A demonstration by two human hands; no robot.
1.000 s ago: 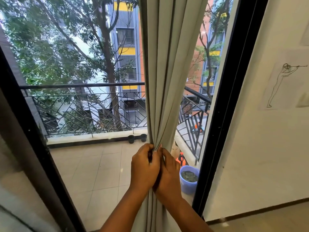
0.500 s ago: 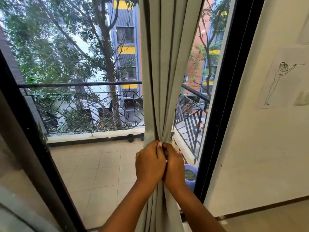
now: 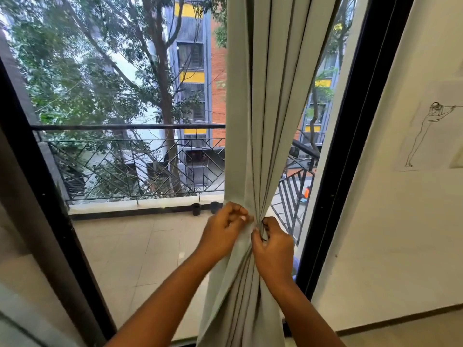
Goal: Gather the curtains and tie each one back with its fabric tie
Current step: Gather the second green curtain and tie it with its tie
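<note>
the person is standing at a tall glass door with a black frame, both bare arms reaching forward to a pale grey-green pleated fabric curtain that is hanging between the two hands. the left hand is pressing against the curtain's left edge, its fingers curled and its thumb and fingertips pinching a fold of the cloth. the right hand is sitting just across from it on the other side of the gathered folds, fingers bent inward and gripping the pleats where they are bunching into a narrow waist. the two hands are nearly touching, with only the pinched fabric between them. above the hands the curtain is fanning out wider toward the top of the view; below them it is falling loose past the forearms to the bottom edge. no fabric tie can be made out (it may be hidden in the folds or in a fist, which cannot be told). beyond the left hand, through the glass, a black metal balcony railing is running across a pale tiled balcony floor. to the right of the right hand, past the door frame, a line drawing of a standing figure is hanging on a white wall.
</note>
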